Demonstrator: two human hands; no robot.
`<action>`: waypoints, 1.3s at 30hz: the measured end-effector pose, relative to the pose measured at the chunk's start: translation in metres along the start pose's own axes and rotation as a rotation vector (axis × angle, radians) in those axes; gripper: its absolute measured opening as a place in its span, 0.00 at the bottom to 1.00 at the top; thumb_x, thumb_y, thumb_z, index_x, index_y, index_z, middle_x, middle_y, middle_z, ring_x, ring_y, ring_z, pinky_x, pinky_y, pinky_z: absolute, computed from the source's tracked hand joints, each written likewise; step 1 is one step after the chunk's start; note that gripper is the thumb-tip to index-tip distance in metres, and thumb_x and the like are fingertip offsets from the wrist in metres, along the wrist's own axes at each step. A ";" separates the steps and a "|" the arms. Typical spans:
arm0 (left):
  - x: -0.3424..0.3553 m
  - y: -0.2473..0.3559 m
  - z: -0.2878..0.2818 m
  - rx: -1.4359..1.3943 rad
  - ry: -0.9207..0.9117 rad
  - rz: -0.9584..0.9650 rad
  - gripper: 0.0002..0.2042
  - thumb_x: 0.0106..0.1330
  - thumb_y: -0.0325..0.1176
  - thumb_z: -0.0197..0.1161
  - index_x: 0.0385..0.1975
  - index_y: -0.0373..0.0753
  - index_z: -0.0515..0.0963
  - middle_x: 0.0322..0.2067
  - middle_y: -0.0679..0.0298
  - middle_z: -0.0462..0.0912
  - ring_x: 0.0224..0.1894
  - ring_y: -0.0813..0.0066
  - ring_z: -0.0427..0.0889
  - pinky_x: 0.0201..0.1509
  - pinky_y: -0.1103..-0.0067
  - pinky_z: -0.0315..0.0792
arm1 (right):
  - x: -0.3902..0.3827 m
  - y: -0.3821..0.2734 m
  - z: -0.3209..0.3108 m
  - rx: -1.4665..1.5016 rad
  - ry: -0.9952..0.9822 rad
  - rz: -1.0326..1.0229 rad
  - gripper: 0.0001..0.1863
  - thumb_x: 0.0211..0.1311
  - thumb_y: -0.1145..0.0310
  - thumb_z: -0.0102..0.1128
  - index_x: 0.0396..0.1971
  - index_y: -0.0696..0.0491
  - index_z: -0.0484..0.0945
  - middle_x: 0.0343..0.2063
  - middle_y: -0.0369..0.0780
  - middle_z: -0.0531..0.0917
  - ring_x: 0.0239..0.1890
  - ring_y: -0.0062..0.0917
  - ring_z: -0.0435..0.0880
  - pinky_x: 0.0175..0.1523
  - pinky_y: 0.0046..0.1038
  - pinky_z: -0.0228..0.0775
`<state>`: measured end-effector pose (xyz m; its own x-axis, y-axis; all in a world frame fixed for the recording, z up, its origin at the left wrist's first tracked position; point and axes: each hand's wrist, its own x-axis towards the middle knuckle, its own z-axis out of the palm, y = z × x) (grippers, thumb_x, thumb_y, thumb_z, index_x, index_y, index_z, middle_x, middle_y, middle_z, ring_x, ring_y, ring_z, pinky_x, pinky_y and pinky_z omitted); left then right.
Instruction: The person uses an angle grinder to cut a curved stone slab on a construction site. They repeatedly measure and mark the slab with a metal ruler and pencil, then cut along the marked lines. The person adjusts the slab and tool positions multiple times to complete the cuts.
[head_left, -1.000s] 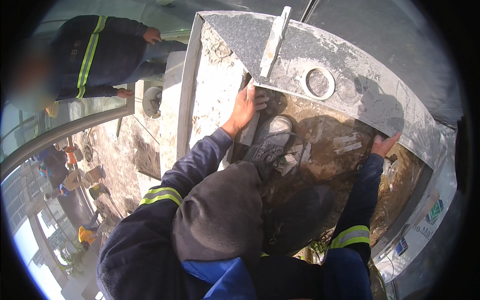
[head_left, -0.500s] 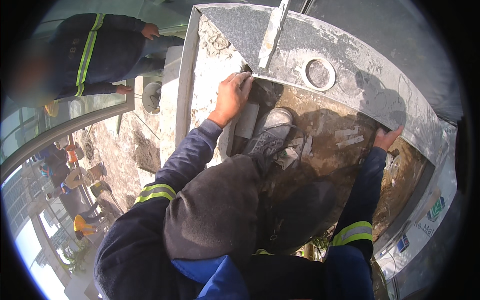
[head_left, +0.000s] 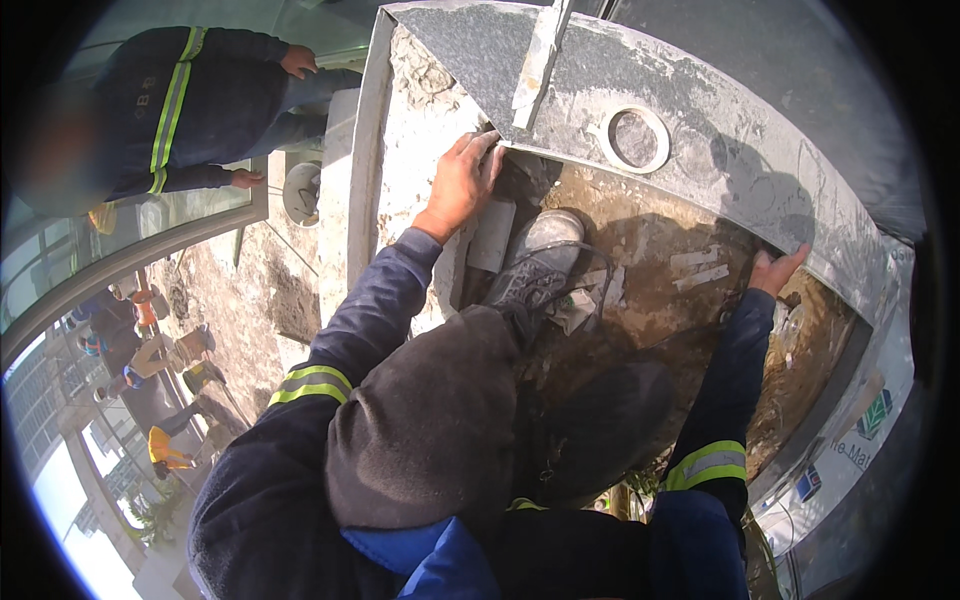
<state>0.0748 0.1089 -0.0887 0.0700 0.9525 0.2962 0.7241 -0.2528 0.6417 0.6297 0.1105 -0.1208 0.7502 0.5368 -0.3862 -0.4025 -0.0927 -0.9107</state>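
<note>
A curved grey stone slab [head_left: 690,150], smeared with pale dust, lies across the far side. My left hand [head_left: 460,183] is closed at its near left corner, with the fingertips against the edge. At the right, my right hand [head_left: 775,270] grips the slab's near edge, its thumb by the top face and the other fingers hidden below. A whitish tape roll [head_left: 661,148] lies flat on the slab. Left of it, a pale dusty straight bar [head_left: 535,75] rests across the slab's far edge.
My shoe [head_left: 545,240] stands on brown rough ground in the recess, beside a looped dark cable [head_left: 603,285] and pale offcuts [head_left: 700,275]. A low pale ledge [head_left: 365,170] runs along the left. Beyond it a co-worker [head_left: 200,110] in a reflective-striped jacket stands near a round bucket [head_left: 301,193].
Both hands keep their places on the slab's edge. The view has shifted very slightly, and the slab, bar and tape roll appear a little higher in the picture.
</note>
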 end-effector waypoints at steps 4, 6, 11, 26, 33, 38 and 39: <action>0.004 -0.006 -0.006 0.013 -0.098 0.048 0.10 0.68 0.27 0.67 0.45 0.31 0.83 0.37 0.49 0.86 0.37 0.50 0.87 0.41 0.66 0.81 | 0.002 0.002 -0.005 -0.052 -0.002 0.008 0.31 0.73 0.41 0.50 0.67 0.45 0.71 0.60 0.34 0.78 0.59 0.33 0.78 0.53 0.37 0.76; 0.005 -0.006 -0.010 0.010 -0.119 0.065 0.09 0.69 0.27 0.67 0.44 0.31 0.83 0.36 0.49 0.86 0.36 0.50 0.87 0.41 0.67 0.81 | 0.003 0.012 -0.010 -0.109 -0.058 -0.124 0.31 0.73 0.43 0.51 0.68 0.45 0.70 0.61 0.35 0.78 0.59 0.33 0.78 0.54 0.38 0.76; 0.011 -0.007 -0.005 -0.011 -0.146 0.154 0.09 0.68 0.27 0.67 0.44 0.30 0.83 0.35 0.49 0.86 0.34 0.50 0.86 0.39 0.67 0.80 | 0.038 0.023 -0.056 -0.293 -0.231 -0.391 0.36 0.70 0.44 0.62 0.72 0.45 0.65 0.65 0.37 0.74 0.61 0.35 0.75 0.57 0.43 0.76; -0.001 0.015 -0.039 -0.032 -0.231 0.132 0.12 0.67 0.26 0.68 0.48 0.29 0.83 0.36 0.50 0.86 0.35 0.52 0.87 0.40 0.68 0.81 | 0.024 0.013 -0.053 0.246 -0.135 0.078 0.34 0.67 0.53 0.68 0.69 0.48 0.68 0.63 0.42 0.76 0.65 0.43 0.73 0.66 0.63 0.62; -0.021 0.027 -0.082 0.011 -0.292 0.072 0.12 0.68 0.24 0.66 0.50 0.31 0.84 0.38 0.50 0.87 0.36 0.58 0.88 0.41 0.70 0.81 | -0.011 0.014 -0.037 0.351 0.002 0.143 0.26 0.61 0.67 0.74 0.57 0.45 0.73 0.48 0.37 0.76 0.44 0.36 0.77 0.51 0.52 0.72; -0.029 0.032 -0.108 -0.092 -0.325 0.037 0.13 0.68 0.22 0.65 0.52 0.32 0.83 0.45 0.52 0.87 0.45 0.63 0.89 0.48 0.72 0.85 | -0.027 -0.002 -0.046 0.396 -0.006 0.115 0.26 0.59 0.68 0.75 0.53 0.47 0.70 0.43 0.39 0.71 0.44 0.35 0.74 0.53 0.53 0.72; -0.027 0.033 -0.117 -0.078 -0.340 0.039 0.13 0.69 0.22 0.64 0.52 0.31 0.82 0.46 0.51 0.87 0.46 0.63 0.89 0.49 0.72 0.86 | -0.044 -0.010 -0.038 0.402 -0.001 0.141 0.25 0.58 0.68 0.76 0.51 0.48 0.70 0.42 0.40 0.71 0.44 0.35 0.74 0.53 0.52 0.72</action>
<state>0.0163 0.0548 0.0071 0.3305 0.9407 0.0770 0.6629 -0.2894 0.6905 0.6207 0.0565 -0.1006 0.6726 0.5433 -0.5025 -0.6740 0.1694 -0.7190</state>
